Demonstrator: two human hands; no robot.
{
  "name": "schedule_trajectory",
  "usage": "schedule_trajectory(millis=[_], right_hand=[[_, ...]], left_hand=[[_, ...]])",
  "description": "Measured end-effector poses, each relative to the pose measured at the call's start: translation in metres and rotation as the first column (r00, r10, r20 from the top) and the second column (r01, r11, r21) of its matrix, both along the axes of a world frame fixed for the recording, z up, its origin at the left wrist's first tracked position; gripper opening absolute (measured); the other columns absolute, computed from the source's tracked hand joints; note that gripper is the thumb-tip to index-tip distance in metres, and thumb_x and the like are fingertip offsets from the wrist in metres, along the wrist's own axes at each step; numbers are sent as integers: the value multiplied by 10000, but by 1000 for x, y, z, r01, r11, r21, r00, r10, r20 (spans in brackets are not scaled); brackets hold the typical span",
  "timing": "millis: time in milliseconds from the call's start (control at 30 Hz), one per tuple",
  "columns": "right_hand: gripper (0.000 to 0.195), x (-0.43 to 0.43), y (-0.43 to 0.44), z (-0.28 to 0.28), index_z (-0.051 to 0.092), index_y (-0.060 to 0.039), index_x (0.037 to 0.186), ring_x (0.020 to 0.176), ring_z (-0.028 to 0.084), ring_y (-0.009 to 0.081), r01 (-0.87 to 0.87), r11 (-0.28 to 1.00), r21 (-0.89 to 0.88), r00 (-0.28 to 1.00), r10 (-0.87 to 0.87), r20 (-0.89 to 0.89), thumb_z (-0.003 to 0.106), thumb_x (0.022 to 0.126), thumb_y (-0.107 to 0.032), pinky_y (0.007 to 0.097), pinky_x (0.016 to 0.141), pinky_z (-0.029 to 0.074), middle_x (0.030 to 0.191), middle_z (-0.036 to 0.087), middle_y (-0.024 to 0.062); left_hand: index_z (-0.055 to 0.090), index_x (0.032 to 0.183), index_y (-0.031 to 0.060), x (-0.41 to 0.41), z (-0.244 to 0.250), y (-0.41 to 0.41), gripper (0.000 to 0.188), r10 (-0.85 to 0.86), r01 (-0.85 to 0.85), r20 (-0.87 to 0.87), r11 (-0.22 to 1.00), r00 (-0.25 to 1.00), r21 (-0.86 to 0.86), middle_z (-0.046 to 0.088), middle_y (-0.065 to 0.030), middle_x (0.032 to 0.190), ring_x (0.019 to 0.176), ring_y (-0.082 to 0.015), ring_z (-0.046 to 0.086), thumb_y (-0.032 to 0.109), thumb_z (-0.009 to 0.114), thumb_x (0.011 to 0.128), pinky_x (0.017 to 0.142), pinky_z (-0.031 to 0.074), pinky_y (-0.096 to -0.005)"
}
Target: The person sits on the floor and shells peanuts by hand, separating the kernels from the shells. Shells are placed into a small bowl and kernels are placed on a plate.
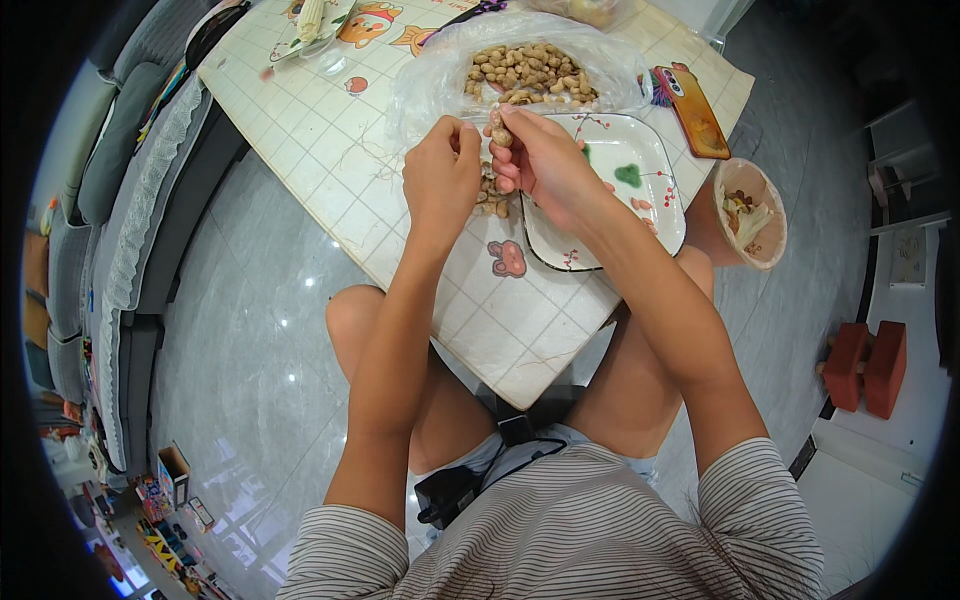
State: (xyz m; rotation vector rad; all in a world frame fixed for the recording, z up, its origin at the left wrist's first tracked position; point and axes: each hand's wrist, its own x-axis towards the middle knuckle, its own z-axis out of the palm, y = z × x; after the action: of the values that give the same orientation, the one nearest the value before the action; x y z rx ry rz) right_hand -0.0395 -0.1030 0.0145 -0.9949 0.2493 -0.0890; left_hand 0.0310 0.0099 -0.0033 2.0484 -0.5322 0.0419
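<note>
My right hand (546,161) grips an unshelled peanut (501,133) between thumb and fingers, above the left edge of a white plate (551,244). Beside it, my left hand (442,174) is curled, thumb against forefinger; nothing shows in it. Several pink shelled peanuts (641,203) lie on the plate, which has red and green decoration and a dark rim. A pile of broken peanut shells (493,199) sits on the table, partly hidden by my hands. Just beyond them, a clear plastic bag (427,82) lies spread around a heap of unshelled peanuts (532,67).
A smartphone (694,112) in an orange case lies at the table's right edge. Below that edge stands a lined waste bin (776,225) with scraps inside. At the far left of the table (300,142) is a pale corn cob (310,21). A grey sofa (187,195) stands left.
</note>
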Motion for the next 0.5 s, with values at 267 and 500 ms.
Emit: schedule_trajectory(millis=[267, 500], right_hand=[[288, 0, 1, -1, 479, -67, 845, 536, 397, 69, -12, 999, -45, 1000, 11, -13, 429, 1014, -295, 228, 484, 386, 651, 424, -21], [286, 0, 4, 0, 508, -61, 822, 528, 388, 63, -9, 990, -138, 999, 3, -47, 511, 979, -301, 232, 471, 360, 644, 434, -25]], left_hand=[[634, 826, 5, -2, 2, -2, 318, -6, 8, -51, 999, 999, 35, 653, -153, 704, 632, -280, 634, 273, 502, 936, 593, 467, -391], [532, 799, 50, 2, -1, -2, 327, -204, 6, -432, 909, 879, -417, 448, 6, 600, 477, -63, 347, 293, 437, 996, 410, 276, -235]])
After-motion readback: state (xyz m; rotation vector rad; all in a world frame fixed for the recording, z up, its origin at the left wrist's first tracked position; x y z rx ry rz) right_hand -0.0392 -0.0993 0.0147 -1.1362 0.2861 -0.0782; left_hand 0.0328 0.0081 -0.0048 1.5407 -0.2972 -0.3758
